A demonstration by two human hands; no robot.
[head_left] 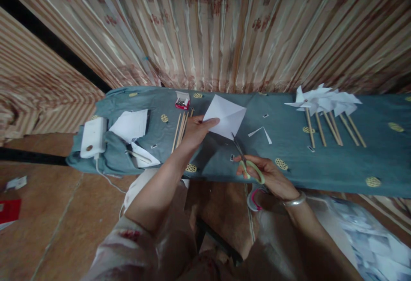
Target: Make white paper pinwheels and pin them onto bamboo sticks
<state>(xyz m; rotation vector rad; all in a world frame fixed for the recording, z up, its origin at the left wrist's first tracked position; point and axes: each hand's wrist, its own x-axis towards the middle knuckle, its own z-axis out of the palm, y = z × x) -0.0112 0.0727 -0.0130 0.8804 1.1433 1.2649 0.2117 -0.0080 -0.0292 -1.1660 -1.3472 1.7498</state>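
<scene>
My left hand (196, 132) pinches the left corner of a square sheet of white paper (224, 115), thumb on top. Crease lines run across the sheet, which is held above the cloth. In my right hand (265, 170) is a pair of scissors (247, 162) with light green handles, fingers through the loops. The blade tips point up and meet the lower corner of the paper; whether they are cutting into it I cannot tell. Thin white paper offcuts (260, 133) lie on the cloth to the right of the sheet.
A green cloth (337, 169) covers the long table. Several paper pinwheels on sticks (327, 105) lie at the right. Loose wooden sticks (180, 129), a red box of pins (182, 101), a paper stack (130, 126) and a white corded device (93, 137) are at the left.
</scene>
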